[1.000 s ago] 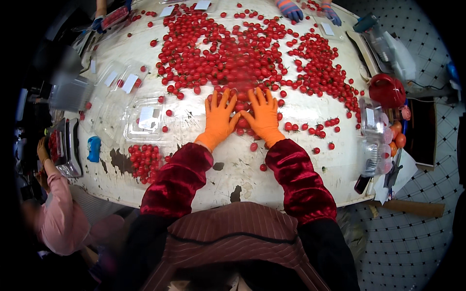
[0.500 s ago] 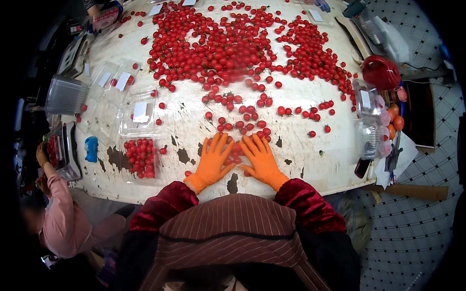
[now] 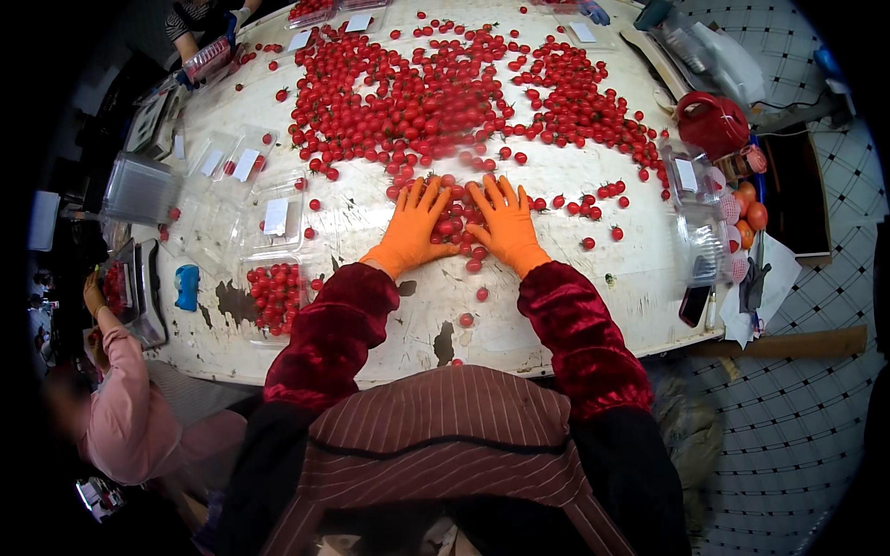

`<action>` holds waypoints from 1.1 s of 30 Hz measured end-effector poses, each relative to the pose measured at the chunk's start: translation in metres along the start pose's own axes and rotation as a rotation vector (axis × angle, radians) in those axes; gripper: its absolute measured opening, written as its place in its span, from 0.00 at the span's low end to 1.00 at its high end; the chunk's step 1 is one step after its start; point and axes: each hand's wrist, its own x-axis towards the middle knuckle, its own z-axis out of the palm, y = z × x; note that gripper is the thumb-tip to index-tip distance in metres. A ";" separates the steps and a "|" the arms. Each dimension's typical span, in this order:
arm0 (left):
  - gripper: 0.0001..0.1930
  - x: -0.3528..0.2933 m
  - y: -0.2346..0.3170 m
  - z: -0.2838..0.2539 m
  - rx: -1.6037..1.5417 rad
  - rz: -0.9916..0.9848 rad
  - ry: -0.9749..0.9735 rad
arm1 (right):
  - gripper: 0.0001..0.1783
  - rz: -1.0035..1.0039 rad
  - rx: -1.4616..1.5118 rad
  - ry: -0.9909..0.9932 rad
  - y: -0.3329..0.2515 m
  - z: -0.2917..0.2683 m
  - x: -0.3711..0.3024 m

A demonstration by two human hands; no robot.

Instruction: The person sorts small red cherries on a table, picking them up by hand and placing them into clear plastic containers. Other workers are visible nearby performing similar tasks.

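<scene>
Both my hands wear orange gloves and lie palm down on the white table (image 3: 371,320). My left hand (image 3: 411,227) has its fingers spread beside a cluster of cherry tomatoes (image 3: 453,221). On the cluster's other side, my right hand (image 3: 507,225) is spread the same way, its thumb touching the tomatoes. Neither hand grips anything. Beyond my fingertips spreads a large heap of red cherry tomatoes (image 3: 399,102). Left of my left forearm stands an open clear plastic box (image 3: 276,296) filled with tomatoes. A few loose tomatoes (image 3: 465,320) lie between my forearms.
Clear lidded boxes (image 3: 275,218) and a stack of clear containers (image 3: 139,188) stand on the left, near a blue object (image 3: 187,287). A co-worker in a pink sleeve (image 3: 120,380) sits at the left. On the right are a red jug (image 3: 712,125), a phone (image 3: 693,304) and more clear boxes (image 3: 700,246).
Both hands have moved forward across the table, away from me, toward the heap. Tomatoes between them have shifted forward too, and a few are left nearer me. The view has tilted slightly.
</scene>
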 end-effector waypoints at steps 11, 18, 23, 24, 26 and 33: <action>0.54 -0.090 0.057 0.005 -0.197 0.085 -0.151 | 0.45 -0.101 0.161 -0.219 -0.055 -0.015 -0.093; 0.30 -0.079 0.037 -0.012 -0.432 0.088 0.170 | 0.41 -0.080 0.275 -0.121 -0.064 -0.023 -0.114; 0.13 0.005 -0.013 -0.003 -0.065 -0.336 0.277 | 0.36 0.061 0.333 0.058 -0.060 -0.029 -0.113; 0.12 0.018 -0.020 0.001 -0.017 -0.382 0.186 | 0.36 0.074 0.341 0.066 -0.058 -0.031 -0.114; 0.12 0.035 -0.027 0.010 0.087 -0.421 0.062 | 0.35 0.103 0.334 0.084 -0.052 -0.034 -0.118; 0.13 0.035 -0.039 0.013 0.012 -0.358 0.137 | 0.33 0.205 0.337 0.138 -0.036 -0.035 -0.136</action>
